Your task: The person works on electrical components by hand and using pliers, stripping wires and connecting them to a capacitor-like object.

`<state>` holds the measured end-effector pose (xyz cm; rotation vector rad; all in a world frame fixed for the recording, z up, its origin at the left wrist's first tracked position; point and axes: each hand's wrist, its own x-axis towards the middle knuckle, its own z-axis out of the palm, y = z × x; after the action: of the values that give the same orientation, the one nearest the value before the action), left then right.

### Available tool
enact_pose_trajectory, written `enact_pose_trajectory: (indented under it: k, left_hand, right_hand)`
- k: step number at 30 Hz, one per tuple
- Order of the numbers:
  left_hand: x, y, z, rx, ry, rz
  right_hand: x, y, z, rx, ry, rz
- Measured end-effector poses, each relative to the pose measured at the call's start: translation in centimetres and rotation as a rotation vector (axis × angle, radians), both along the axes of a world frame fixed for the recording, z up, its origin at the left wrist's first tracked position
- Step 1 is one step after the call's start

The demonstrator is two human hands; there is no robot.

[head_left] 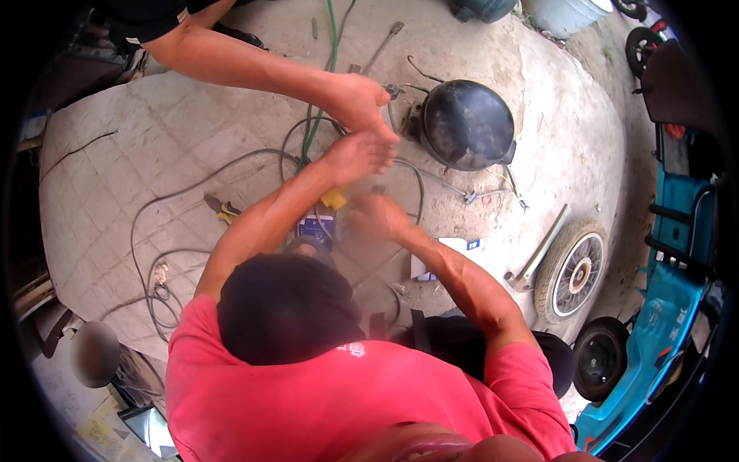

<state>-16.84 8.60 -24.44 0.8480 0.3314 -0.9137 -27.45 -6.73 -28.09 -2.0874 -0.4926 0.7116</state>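
My left hand (360,158) reaches forward with its fingers stretched out, just below another person's hand (356,100). I cannot tell whether the two touch. That person's fingertips are at a small dark metal piece (395,91). My right hand (376,217) is smeared by motion, above the ground between my knees, and its fingers cannot be made out. Beside it lie a yellow object (334,199) and a blue printed packet (315,228). Beyond my hands, to the right, a black round housing (468,125) with wires rests on the ground.
Grey cable (185,195) and a green cord (333,46) run across the ground. Yellow-handled pliers (223,209) lie left, and a white carton (440,260) lies right. Farther right are a metal bar (544,245), a spoked wheel (548,281) and a teal vehicle (650,331).
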Motion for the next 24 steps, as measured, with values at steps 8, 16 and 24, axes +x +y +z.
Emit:
enact_pose_trajectory:
  k: [8,16,24]
  left_hand:
    - [-3.3,3.2,2.2,0.346,-0.22,0.084]
    - [-5.6,7.7,1.2,0.649,-0.474,0.199]
    - [-6.1,8.1,0.9,0.696,-0.484,0.188]
  right_hand:
    - [0.0,0.0,0.6,-0.032,0.04,0.018]
    - [0.3,0.3,1.9,-0.057,0.063,0.039]
    - [0.4,0.2,2.7,-0.069,0.08,0.033]
